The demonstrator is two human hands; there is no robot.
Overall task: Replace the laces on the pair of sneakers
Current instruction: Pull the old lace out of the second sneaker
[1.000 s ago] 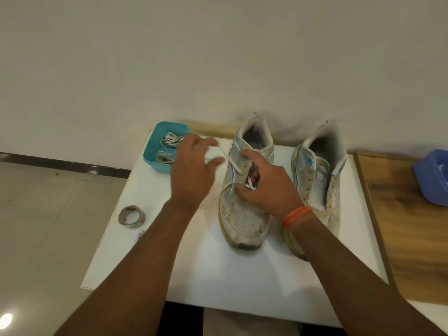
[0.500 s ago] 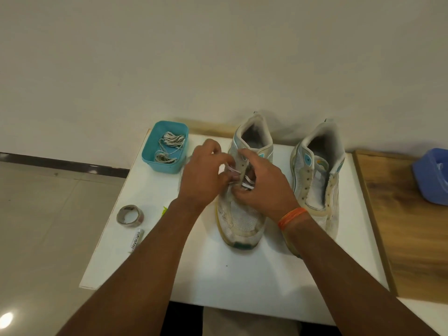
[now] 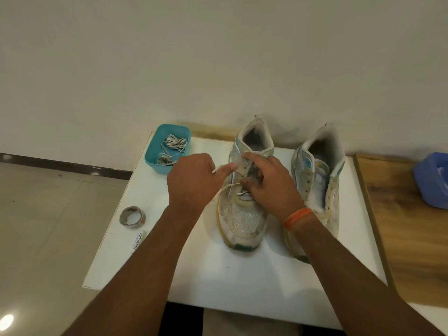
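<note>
Two worn white sneakers stand toes toward me on a white table point(image 3: 242, 275). The left sneaker point(image 3: 242, 221) has a white lace point(image 3: 226, 188) threaded through its lowest eyelets. My left hand point(image 3: 194, 180) pinches one end of that lace beside the shoe's left eyelet row, thumb against the upper. My right hand point(image 3: 269, 183) rests over the tongue, fingers curled at the eyelets and gripping the sneaker's upper. The right sneaker point(image 3: 317, 180) has bare eyelets and no lace.
A teal tub point(image 3: 151, 154) at the table's back left holds grey-white laces point(image 3: 173, 144). A tape roll point(image 3: 132, 216) and a small labelled tube point(image 3: 137, 241) lie near the left edge. A wooden surface point(image 3: 407, 238) with a blue container point(image 3: 434, 178) adjoins on the right.
My left hand, earlier raised with the lace drawn out leftward, came back to the shoe and now sits beside the eyelet row. My right hand stayed on the tongue.
</note>
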